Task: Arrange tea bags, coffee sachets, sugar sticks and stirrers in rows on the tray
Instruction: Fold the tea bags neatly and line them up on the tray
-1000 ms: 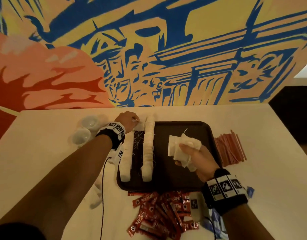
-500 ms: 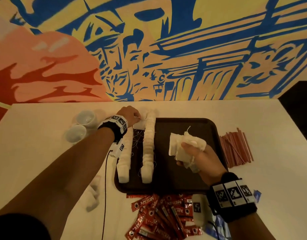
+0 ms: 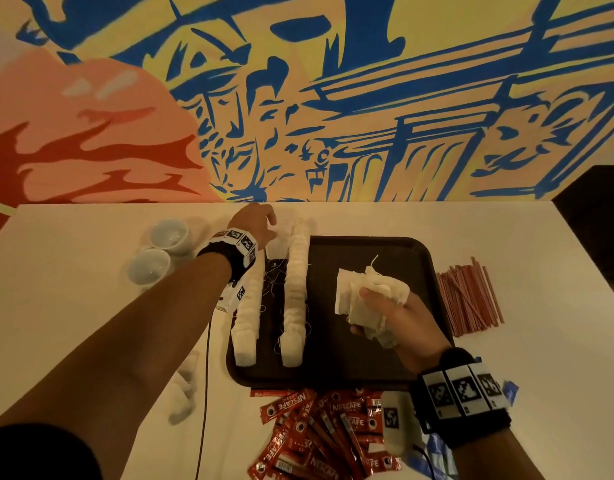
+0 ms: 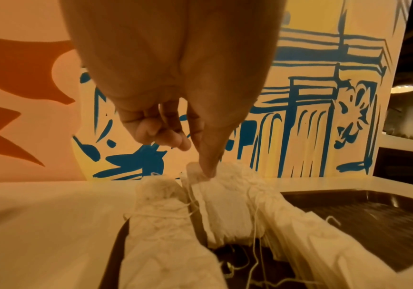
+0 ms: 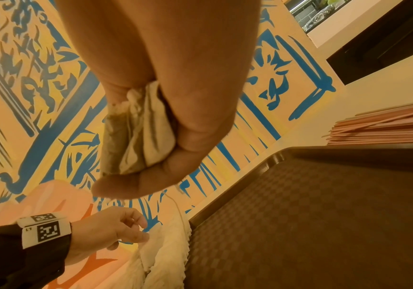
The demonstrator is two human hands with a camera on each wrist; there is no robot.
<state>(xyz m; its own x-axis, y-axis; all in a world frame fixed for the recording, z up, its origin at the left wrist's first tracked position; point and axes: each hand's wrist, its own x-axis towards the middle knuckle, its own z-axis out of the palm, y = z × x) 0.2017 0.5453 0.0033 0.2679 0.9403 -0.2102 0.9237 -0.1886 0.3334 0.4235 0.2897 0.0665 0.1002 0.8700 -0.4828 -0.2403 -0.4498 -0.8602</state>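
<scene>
A dark tray [image 3: 367, 372] sits at the middle of the desk [image 3: 73, 306]. Two rows of white tea bags [image 3: 295, 296] run along its left part, from 6 toward 12 o'clock. The left hand [image 3: 257, 225] is at the far end of those rows, thumb tip pressing on the top of one bag [image 4: 215, 193], the other fingers loosely curled and holding nothing. The right hand [image 3: 395, 313] hovers above the tray's middle, fingers curled round a bunch of tea bags [image 3: 364, 296]. Red coffee sachets [image 3: 319, 431] lie in a heap at 6 o'clock, just beside the tray. Pink stirrers [image 3: 468, 296] lie at 3 o'clock. Two small cups [image 3: 160, 251] stand at 10 o'clock.
</scene>
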